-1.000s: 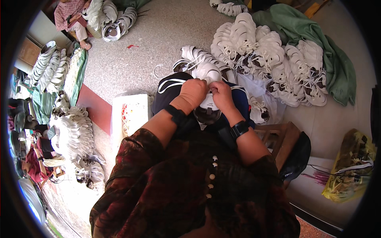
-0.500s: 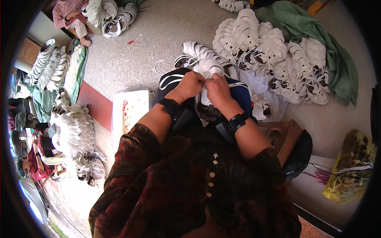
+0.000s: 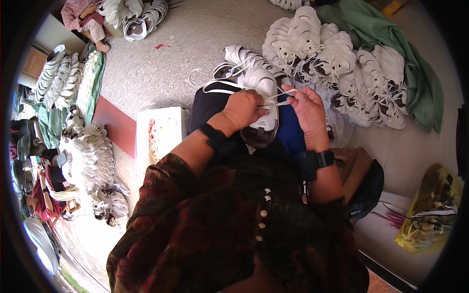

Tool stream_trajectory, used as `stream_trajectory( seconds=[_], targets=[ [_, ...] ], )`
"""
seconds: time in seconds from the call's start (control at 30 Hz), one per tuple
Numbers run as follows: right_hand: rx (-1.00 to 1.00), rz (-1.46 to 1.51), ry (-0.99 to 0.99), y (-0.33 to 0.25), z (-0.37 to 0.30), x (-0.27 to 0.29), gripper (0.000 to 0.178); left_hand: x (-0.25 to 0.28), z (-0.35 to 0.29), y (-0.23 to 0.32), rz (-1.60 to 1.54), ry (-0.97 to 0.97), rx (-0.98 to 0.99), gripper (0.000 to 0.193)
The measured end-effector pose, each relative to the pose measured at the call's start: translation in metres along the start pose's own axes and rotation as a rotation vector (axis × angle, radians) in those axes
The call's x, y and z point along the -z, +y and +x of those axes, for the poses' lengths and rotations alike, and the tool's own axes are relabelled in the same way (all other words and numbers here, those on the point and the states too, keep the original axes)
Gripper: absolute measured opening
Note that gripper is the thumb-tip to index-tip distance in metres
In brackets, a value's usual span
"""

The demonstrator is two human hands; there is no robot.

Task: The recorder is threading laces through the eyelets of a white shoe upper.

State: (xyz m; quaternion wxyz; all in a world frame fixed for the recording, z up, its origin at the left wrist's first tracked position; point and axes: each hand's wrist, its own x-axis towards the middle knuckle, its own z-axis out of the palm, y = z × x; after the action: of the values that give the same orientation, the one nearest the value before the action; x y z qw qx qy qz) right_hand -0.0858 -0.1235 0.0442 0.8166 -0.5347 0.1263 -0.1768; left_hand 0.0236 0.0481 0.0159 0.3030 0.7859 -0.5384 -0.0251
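The left hand (image 3: 243, 110) is closing in a fist-like pinch on a thin white flat shoelace (image 3: 279, 97), knuckles up, wrist bent inward over the lap. The right hand (image 3: 309, 111) is pinching the same lace between thumb and fingertips, palm facing left. Both are working above a white fabric sneaker (image 3: 263, 105) that is resting on the person's lap, toe pointing away. The step in hand appears to be lacing; the next move likely calls for steady tension and feeding the tip through an eyelet. Beyond, a heap of white laced sneakers (image 3: 337, 63) is lying on a green cloth (image 3: 422, 88) on the floor.
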Motion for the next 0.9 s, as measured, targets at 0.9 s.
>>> stream_trajectory(
  seconds=[0.9],
  targets=[
    [0.185, -1.124, -0.159, 0.023, -0.018, 0.022, 0.02, 0.042, -0.031, -0.036, -0.05, 0.018, 0.197, 0.015]
  ],
)
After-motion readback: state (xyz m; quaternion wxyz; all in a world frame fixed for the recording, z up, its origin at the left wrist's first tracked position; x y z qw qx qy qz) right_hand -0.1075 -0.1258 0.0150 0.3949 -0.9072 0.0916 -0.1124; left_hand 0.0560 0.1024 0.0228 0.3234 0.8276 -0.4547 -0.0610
